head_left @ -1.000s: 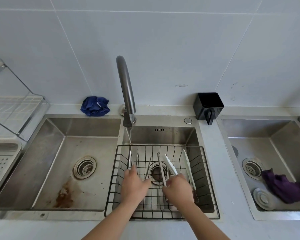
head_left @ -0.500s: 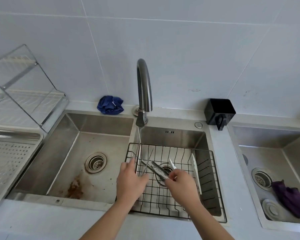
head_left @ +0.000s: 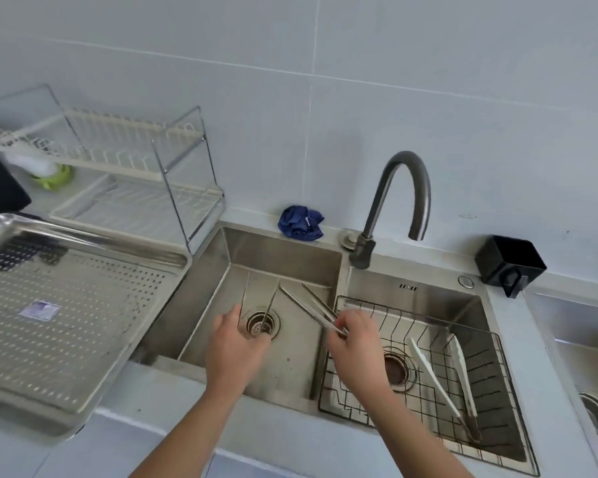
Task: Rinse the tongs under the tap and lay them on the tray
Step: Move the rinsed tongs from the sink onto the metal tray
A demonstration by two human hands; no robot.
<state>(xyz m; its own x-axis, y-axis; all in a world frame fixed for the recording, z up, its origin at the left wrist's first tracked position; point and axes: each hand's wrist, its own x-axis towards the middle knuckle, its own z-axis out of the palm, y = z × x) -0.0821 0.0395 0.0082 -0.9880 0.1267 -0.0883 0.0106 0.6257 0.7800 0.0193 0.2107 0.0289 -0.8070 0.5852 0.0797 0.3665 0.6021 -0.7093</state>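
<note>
My left hand (head_left: 233,343) grips a thin pair of steel tongs (head_left: 244,301) over the left sink basin, their two arms pointing away from me above the drain. My right hand (head_left: 354,343) holds a second pair of steel tongs (head_left: 308,305) by the hinge end, tips angled up and left over the same basin. A white-tipped pair of tongs (head_left: 435,370) lies in the black wire basket (head_left: 470,419) in the middle basin. The perforated steel tray (head_left: 63,326) sits on the counter at the left. No water shows at the tap (head_left: 394,188).
A two-tier dish rack (head_left: 125,174) stands behind the tray. A blue cloth (head_left: 301,220) lies on the ledge behind the left basin. A black holder (head_left: 510,262) sits right of the tap. Part of a third sink shows at the far right edge.
Both hands have carried their tongs left, from the basket under the running tap to over the left basin. The water stream no longer shows. My view has swung left, toward the tray.
</note>
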